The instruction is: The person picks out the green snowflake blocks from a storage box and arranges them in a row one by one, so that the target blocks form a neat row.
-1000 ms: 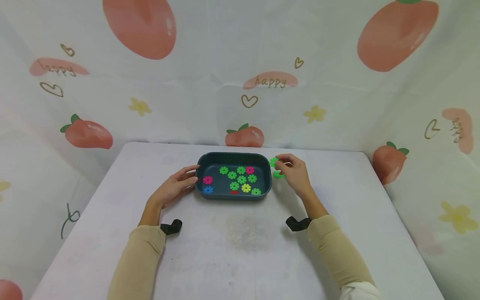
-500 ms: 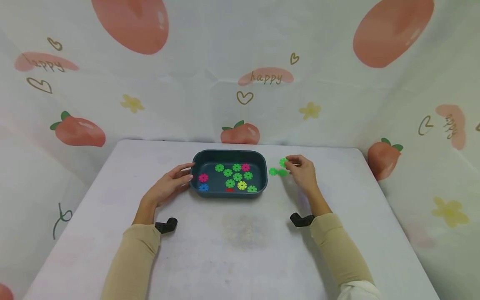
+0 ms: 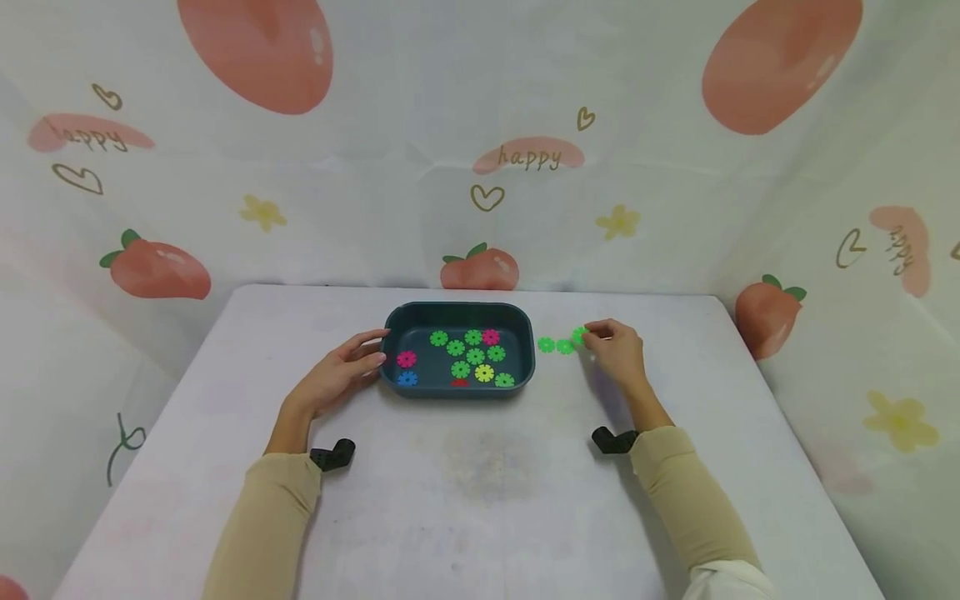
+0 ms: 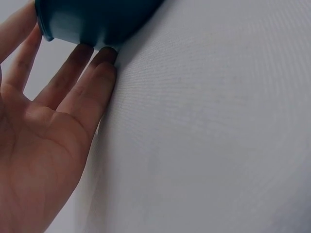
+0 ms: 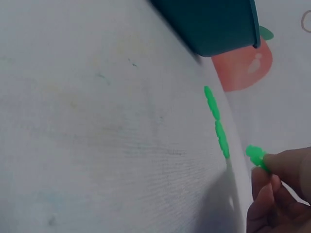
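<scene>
My left hand (image 3: 335, 377) rests its fingers against the left end of a dark teal tray (image 3: 457, 392); in the left wrist view the hand (image 4: 53, 116) touches the tray's wall (image 4: 87, 24) with extended fingers. Right of the tray, my right hand (image 3: 621, 354) pinches a bright green notched disc (image 3: 579, 335) between thumb and fingers. The right wrist view shows that disc (image 5: 256, 155) held by the hand (image 5: 284, 189), above the table. Two green discs, one (image 3: 546, 344) and another (image 3: 566, 347), lie side by side between tray and right hand.
Inside the tray lie several green discs, two pink ones, a yellow disc (image 3: 484, 373), a blue disc (image 3: 407, 379) and a partly hidden red one (image 3: 459, 382). A white table (image 3: 480, 517) carries everything, with a patterned cloth (image 3: 405, 100) behind.
My right hand has moved rightward, away from the tray, and lower with the green disc in its pinch. The two discs on the table are now more plainly seen. My left hand stays at the tray.
</scene>
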`<state>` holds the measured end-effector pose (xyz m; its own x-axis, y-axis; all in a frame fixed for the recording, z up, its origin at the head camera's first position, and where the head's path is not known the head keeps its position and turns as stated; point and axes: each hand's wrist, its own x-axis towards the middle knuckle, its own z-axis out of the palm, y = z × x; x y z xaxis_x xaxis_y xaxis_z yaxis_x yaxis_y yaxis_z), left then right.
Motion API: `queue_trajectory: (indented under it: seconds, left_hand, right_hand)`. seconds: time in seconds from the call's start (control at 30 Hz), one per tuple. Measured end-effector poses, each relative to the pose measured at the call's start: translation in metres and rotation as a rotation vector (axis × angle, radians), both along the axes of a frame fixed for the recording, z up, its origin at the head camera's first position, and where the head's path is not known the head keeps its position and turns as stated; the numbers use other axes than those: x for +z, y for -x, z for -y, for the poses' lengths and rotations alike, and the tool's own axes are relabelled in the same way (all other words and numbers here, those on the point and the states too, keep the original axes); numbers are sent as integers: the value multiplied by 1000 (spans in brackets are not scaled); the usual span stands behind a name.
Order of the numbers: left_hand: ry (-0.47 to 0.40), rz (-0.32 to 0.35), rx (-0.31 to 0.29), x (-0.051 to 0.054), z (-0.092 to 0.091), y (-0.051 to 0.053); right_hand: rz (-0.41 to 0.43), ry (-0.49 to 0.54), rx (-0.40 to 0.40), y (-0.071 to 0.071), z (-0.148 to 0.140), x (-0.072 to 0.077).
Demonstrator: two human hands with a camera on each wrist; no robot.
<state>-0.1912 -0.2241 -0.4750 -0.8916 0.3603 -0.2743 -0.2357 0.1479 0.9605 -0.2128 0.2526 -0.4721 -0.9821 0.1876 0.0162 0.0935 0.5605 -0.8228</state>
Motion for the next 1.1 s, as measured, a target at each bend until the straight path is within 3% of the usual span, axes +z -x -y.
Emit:
queue_trajectory:
  seconds: [0.57,1.1]
  left_hand:
    - [-14,-5,5,1,-1,1]
    - [-16,-3,3,-1,-2,-1]
  right_hand:
    - [34,-181,-2,-2,-2,-2]
    - [77,-376,190,0,5,13]
